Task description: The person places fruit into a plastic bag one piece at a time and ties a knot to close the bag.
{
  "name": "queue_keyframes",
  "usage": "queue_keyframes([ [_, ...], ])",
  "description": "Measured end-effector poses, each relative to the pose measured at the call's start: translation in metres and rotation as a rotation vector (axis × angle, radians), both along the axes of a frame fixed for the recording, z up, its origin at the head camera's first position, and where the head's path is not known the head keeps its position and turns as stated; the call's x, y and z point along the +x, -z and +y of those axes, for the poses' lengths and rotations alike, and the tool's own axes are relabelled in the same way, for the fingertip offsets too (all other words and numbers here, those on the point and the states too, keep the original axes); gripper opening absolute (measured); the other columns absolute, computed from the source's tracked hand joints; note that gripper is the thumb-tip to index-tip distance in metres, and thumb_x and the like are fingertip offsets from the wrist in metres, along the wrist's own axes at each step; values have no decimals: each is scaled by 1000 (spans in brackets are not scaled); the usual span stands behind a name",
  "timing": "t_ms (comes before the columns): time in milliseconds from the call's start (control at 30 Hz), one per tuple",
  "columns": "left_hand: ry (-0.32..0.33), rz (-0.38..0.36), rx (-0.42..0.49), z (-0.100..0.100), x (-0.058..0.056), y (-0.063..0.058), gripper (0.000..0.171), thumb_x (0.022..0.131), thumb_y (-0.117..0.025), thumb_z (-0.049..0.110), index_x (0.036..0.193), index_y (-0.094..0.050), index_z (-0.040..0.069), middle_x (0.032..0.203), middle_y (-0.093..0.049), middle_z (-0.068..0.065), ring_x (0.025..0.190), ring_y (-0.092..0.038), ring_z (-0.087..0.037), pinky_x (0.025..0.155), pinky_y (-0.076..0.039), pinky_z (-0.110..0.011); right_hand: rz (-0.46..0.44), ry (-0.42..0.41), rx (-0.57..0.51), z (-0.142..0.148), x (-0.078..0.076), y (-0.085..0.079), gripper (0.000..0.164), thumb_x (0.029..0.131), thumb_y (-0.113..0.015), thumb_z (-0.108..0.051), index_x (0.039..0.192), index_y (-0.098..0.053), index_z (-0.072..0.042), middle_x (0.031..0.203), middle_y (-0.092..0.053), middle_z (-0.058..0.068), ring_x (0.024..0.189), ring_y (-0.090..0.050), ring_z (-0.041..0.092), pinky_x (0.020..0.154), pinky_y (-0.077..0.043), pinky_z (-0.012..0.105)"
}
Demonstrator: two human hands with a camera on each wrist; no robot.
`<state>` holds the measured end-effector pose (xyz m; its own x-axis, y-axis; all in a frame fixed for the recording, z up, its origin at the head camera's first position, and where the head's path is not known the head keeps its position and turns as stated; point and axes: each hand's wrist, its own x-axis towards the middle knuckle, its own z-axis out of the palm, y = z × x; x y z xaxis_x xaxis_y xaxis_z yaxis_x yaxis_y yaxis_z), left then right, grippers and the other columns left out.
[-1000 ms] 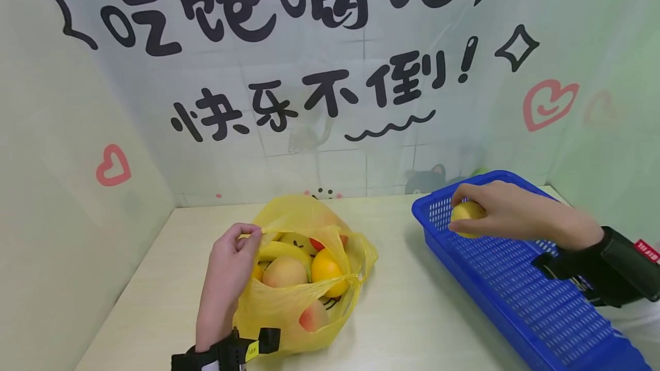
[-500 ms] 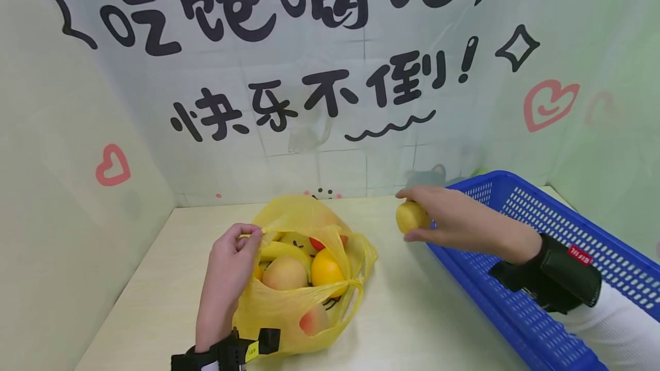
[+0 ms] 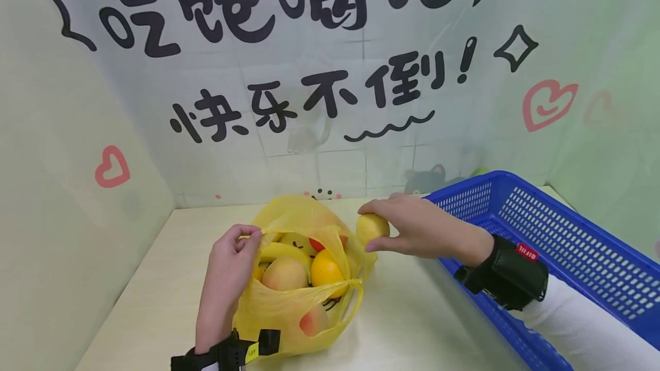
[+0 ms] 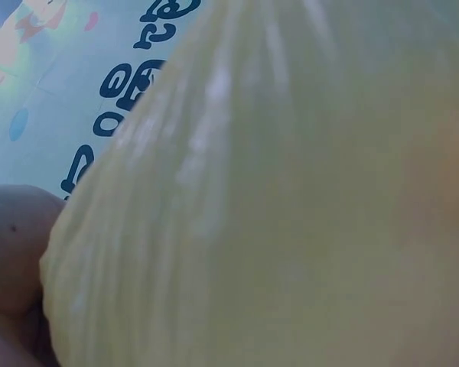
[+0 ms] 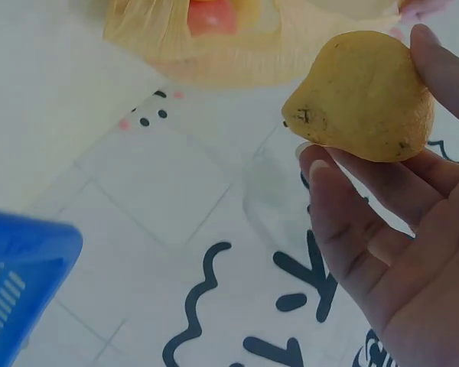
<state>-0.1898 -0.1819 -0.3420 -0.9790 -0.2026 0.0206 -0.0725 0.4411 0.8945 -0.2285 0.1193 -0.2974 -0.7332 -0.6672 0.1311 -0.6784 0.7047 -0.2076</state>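
Note:
My right hand [image 3: 412, 225] holds a yellow lemon [image 3: 372, 229] between thumb and fingers, at the right side of the yellow plastic bag [image 3: 278, 316]. In the right wrist view the lemon [image 5: 359, 95] shows a pointed end with dark marks. My left hand [image 3: 234, 256] pinches the rim of the bag at its left, keeping the mouth spread. Inside lie a banana [image 3: 286, 252], a peach-coloured round fruit [image 3: 285, 273], an orange [image 3: 326, 268] and something red partly covered. Bag film [image 4: 252, 199] fills most of the left wrist view.
A long blue plastic basket [image 3: 577, 245] with perforated walls stands on the right of the pale table [image 3: 139, 302], partly behind the right forearm. A backdrop [image 3: 309, 147] with black lettering rises behind the table, with side walls at left and right.
My right hand has carried the lemon leftward, from over the blue basket to the right side of the yellow bag. The left hand stays at the bag's rim.

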Motion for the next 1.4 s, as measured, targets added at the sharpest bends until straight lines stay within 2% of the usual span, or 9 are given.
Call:
queue_keyframes([
  [133, -2, -6, -2, 0, 0, 0, 27, 104, -49, 26, 120, -59, 6, 68, -41, -1, 66, -46, -17, 59, -42, -22, -29, -53, -3, -13, 2, 4, 59, 88, -70, -45, 135, -56, -14, 122, -68, -2, 98, -58, 16, 84, -52, 30],
  [267, -3, 1, -8, 0, 0, 1, 27, 104, -49, 26, 119, -59, 6, 69, -42, -1, 67, -47, -18, 60, -42, -22, -72, -90, 6, -29, 4, 7, 60, 88, -70, -44, 136, -55, -13, 130, -65, 1, 105, -58, 18, 90, -53, 33],
  [467, 0, 6, -12, 1, -1, 0, 28, 104, -49, 26, 120, -58, 5, 69, -43, -1, 69, -49, -19, 61, -44, -21, -118, -129, 13, -50, 5, 13, 57, 89, -70, -41, 138, -53, -16, 134, -63, 0, 110, -58, 18, 96, -51, 34],
  [667, -4, 3, -14, 2, -1, -1, 27, 104, -49, 25, 120, -58, 6, 69, -41, -1, 66, -46, -17, 59, -42, -22, -94, -175, 16, -67, 1, 25, 53, 91, -69, -37, 136, -54, -13, 132, -63, 3, 121, -58, 22, 103, -48, 39],
  [867, -7, -8, -10, 4, -1, -1, 27, 104, -49, 25, 120, -58, 6, 73, -44, -2, 71, -49, -19, 61, -43, -21, -21, -178, 28, -79, -6, 41, 51, 91, -70, -38, 133, -56, -14, 123, -63, 3, 107, -59, 19, 91, -52, 34],
  [1167, 2, -3, -13, 5, -1, 2, 27, 104, -50, 26, 119, -58, 6, 70, -43, -1, 67, -48, -17, 60, -43, -21, 22, -86, 24, -94, -11, 61, 47, 93, -67, -39, 132, -55, -16, 122, -60, 2, 104, -56, 19, 83, -50, 29],
  [1400, 6, -2, -26, 4, -1, 2, 27, 104, -49, 25, 120, -58, 6, 67, -40, -1, 62, -44, -16, 57, -40, -22, 42, -70, 21, -101, -12, 69, 44, 93, -67, -38, 130, -56, -15, 117, -61, 2, 97, -58, 18, 76, -50, 28],
])
